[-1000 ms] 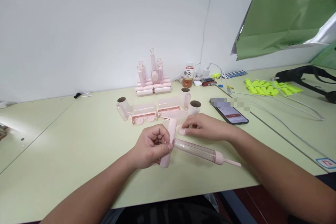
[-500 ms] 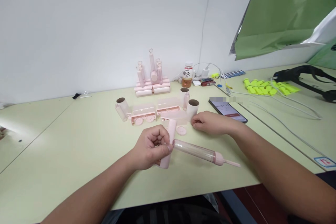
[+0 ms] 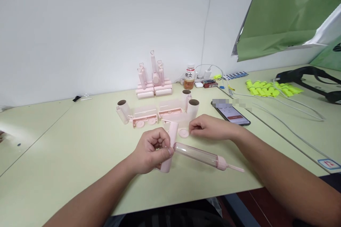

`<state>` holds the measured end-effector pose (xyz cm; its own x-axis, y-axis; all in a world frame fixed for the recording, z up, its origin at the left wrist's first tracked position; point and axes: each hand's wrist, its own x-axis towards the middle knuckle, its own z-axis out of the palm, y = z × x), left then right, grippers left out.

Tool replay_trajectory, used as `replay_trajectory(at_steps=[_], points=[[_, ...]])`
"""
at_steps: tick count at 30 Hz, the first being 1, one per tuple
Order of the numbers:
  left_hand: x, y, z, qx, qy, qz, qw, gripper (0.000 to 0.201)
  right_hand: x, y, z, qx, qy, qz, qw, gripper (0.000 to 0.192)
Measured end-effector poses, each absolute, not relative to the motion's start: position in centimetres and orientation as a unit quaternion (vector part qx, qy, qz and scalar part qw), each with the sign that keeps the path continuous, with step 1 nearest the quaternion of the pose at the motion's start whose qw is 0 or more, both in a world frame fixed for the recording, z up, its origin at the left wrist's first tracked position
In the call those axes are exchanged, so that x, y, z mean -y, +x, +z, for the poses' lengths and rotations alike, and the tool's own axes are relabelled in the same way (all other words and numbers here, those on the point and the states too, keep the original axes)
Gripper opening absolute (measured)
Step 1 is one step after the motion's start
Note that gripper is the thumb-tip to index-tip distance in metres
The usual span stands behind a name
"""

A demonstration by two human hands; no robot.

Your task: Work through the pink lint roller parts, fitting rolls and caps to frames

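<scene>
My left hand (image 3: 153, 150) is closed on a pink lint roller (image 3: 195, 154), pinching it where its pink head meets a clear tubular handle. The handle slants down to the right and ends in a pink cap with a thin pink tip. My right hand (image 3: 206, 127) rests low over the table with its fingers curled, beside a round pink disc (image 3: 183, 133). Whatever its fingers may hold is hidden. Just behind it stands a white roll with a brown core (image 3: 193, 110). Open pink cases (image 3: 145, 120) with clear lids lie beyond my left hand.
Several pink lint rollers (image 3: 154, 87) stand grouped against the wall. Another white roll (image 3: 123, 108) stands at left beside a small clear-handled piece. A phone (image 3: 231, 113), a drink bottle (image 3: 189, 78), white cables, yellow pieces (image 3: 262, 88) and a black strap-like object (image 3: 314, 78) are to the right.
My right hand has shifted slightly left and nearer to me, from beside the white roll to beside the pink disc. My left hand holds the lint roller almost where it was.
</scene>
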<state>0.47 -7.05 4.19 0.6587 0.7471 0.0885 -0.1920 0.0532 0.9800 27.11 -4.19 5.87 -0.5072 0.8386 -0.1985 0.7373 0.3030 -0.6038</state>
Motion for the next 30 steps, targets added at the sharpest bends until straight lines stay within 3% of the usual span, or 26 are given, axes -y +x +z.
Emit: replay_trajectory(at_steps=[5,9,12,14,16,18,22,26,30], points=[[7.2,0.4,4.3,-0.235,0.602,0.342,0.682,0.025,4.8,25.5,5.3,0.820,-0.451,0.343,0.081,0.013],[7.1,0.4,4.3,-0.239,0.627,0.340,0.658,0.023,4.5,25.5,5.1,0.793,-0.443,0.394,0.138,0.014],[6.8,0.5,4.0,-0.244,0.719,0.354,0.547,0.017,4.7,25.8,5.4,0.722,-0.378,0.552,0.177,0.031],[6.6,0.8,3.7,-0.249,0.793,0.362,0.422,0.013,5.0,25.9,5.6,0.689,-0.330,0.627,0.151,0.043],[6.5,1.0,3.4,-0.246,0.831,0.374,0.329,0.009,5.3,25.9,5.7,0.689,-0.328,0.637,0.113,0.043],[6.4,1.1,3.4,-0.243,0.825,0.411,0.303,0.014,5.4,25.7,5.8,0.716,-0.347,0.595,0.112,0.034],[6.1,0.9,4.2,-0.266,0.761,0.455,0.378,0.019,5.5,25.6,6.0,0.761,-0.327,0.539,0.153,0.027],[5.6,0.7,4.6,-0.237,0.723,0.327,0.560,0.024,5.6,25.4,6.0,0.755,-0.320,0.556,0.135,0.025],[5.7,0.9,4.3,-0.202,0.699,0.236,0.644,0.029,5.8,25.2,5.4,0.765,-0.302,0.561,0.098,0.015]])
